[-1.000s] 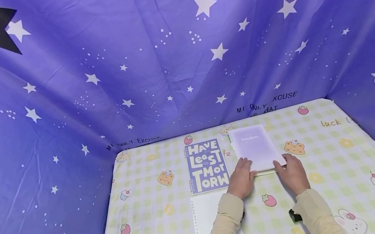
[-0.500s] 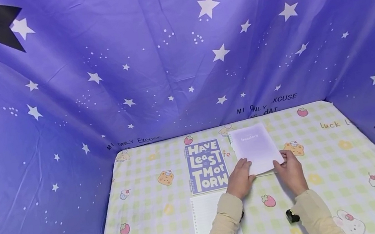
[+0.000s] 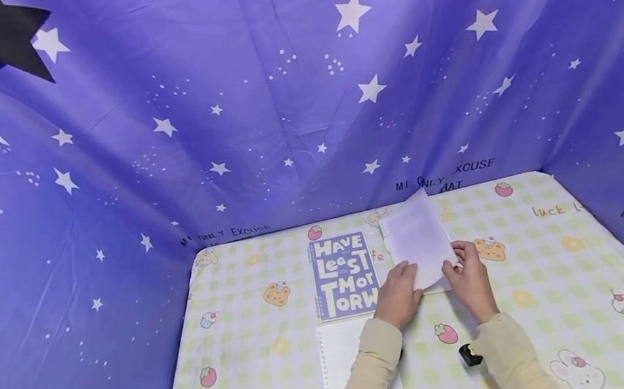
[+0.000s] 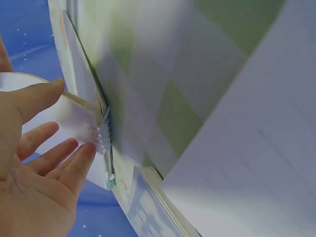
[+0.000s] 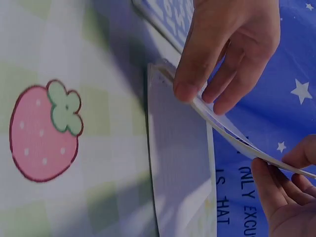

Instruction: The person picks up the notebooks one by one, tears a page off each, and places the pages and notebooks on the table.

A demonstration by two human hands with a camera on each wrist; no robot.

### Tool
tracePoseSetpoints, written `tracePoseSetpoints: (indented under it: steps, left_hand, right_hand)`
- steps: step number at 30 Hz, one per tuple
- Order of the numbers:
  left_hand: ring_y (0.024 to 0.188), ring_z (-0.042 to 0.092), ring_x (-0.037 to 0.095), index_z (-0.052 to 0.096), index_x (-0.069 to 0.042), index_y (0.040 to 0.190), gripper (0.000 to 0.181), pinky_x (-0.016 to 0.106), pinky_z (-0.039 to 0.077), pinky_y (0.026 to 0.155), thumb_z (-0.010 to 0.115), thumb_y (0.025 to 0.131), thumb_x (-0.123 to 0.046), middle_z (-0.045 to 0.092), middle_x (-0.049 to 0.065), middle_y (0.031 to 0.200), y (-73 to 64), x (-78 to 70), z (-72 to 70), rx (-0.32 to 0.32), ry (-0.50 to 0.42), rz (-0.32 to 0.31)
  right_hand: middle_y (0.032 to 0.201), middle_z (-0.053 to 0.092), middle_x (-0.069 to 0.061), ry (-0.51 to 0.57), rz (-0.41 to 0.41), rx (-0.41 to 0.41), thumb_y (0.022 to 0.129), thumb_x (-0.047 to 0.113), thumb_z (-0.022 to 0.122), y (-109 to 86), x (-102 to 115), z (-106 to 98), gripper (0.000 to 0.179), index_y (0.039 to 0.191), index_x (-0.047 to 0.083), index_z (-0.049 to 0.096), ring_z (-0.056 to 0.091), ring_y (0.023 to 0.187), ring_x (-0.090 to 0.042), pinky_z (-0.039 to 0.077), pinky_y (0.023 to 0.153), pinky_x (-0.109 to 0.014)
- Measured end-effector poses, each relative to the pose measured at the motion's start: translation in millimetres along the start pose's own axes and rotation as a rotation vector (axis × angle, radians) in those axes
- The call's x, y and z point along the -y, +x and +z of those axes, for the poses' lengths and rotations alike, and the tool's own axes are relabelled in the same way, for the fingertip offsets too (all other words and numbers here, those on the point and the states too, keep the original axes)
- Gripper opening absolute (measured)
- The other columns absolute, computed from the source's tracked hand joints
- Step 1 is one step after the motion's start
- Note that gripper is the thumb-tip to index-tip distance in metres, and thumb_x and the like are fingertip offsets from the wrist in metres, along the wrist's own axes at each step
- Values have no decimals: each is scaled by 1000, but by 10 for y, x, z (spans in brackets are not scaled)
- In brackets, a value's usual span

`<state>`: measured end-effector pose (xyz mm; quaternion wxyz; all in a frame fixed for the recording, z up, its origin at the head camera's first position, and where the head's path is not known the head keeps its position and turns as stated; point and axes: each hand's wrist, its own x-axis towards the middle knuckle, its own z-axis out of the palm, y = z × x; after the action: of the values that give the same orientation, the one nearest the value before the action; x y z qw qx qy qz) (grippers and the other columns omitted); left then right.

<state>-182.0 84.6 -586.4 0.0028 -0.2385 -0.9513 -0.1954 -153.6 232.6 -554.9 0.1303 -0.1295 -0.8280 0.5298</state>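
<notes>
A pale lilac spiral notebook marked "freedom" lies toward the back right of the table. Its cover bends upward, with the far right corner raised. My right hand pinches the cover's right edge between thumb and fingers, plainly seen in the right wrist view, where lined pages show underneath. My left hand rests at the notebook's lower left corner. In the left wrist view, that hand's fingers lie loosely extended on the cover near the spiral, and the thumb touches the bottom edge.
Left of the notebook lies a blue-violet book with big white letters. Nearer, a white lined sheet with punched holes is partly under my left sleeve. A checked tablecloth covers the table, and a purple starry curtain surrounds it.
The notebook lay flat; its cover now rises and curls over to the left. My right hand has moved slightly up and left with the edge. The left hand has stayed put.
</notes>
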Motion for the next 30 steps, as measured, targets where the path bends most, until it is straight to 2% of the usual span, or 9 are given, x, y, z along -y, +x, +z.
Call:
tracePoseSetpoints:
  steps: [5,11,12,13,15,18,20,27,30]
  left_hand:
    - [133,52,19,51,-15,144,58,29,43,111,72,91,-26,53,5,146,-8,5,-46,10,-70,-18]
    - [131,53,16,51,-14,145,55,26,42,111,68,94,-27,55,3,143,-13,-11,-106,-45,-130,21]
    - [131,53,16,51,-14,145,54,25,42,111,67,95,-27,55,2,142,-15,-16,-119,-53,-141,24]
    - [130,53,15,51,-15,144,53,25,41,111,67,95,-28,56,2,142,-17,-20,-132,-58,-151,27]
    - [130,53,14,52,-15,144,52,24,41,111,66,96,-28,56,1,141,-23,-28,-161,-70,-178,32]
    - [129,54,15,53,-13,142,50,24,42,110,66,96,-26,57,2,140,-31,-22,-200,-90,-217,44]
    - [127,56,15,54,-12,141,49,23,43,109,66,96,-26,59,2,138,-39,-15,-228,-107,-238,54]
    - [108,66,11,51,-12,143,51,14,50,93,67,95,-22,59,2,136,-66,-6,-339,-116,-331,29]
    - [108,66,11,50,-11,143,51,12,50,92,66,95,-19,58,3,137,-78,-2,-377,-125,-375,19]
  right_hand:
    - [134,52,-33,21,-36,3,96,-3,50,-31,70,50,40,134,-9,38,48,131,-46,44,105,-49]
    - [132,54,-32,25,-72,-10,96,-3,51,-42,118,113,40,134,-8,40,50,130,-44,47,102,-47]
    - [132,54,-32,31,-78,-10,95,-4,51,-41,119,123,40,134,-8,40,51,129,-44,49,101,-39]
    - [132,54,-32,36,-83,-8,95,-4,51,-42,125,131,40,134,-8,40,52,128,-44,50,101,-37]
    - [131,54,-31,49,-90,-1,95,-5,51,-42,135,149,41,134,-8,40,54,126,-43,51,96,-19]
    - [132,55,-31,63,-109,14,95,-5,52,-49,147,182,42,135,-8,41,55,124,-42,41,84,3]
    - [131,55,-30,68,-128,25,95,-4,52,-59,157,201,43,137,-8,42,56,121,-42,38,80,6]
    - [127,59,-26,76,-191,63,99,3,51,-89,158,283,42,140,-3,47,58,118,-39,41,83,3]
    - [130,59,-24,59,-193,71,101,8,51,-100,166,315,41,141,0,48,58,121,-36,41,83,3]
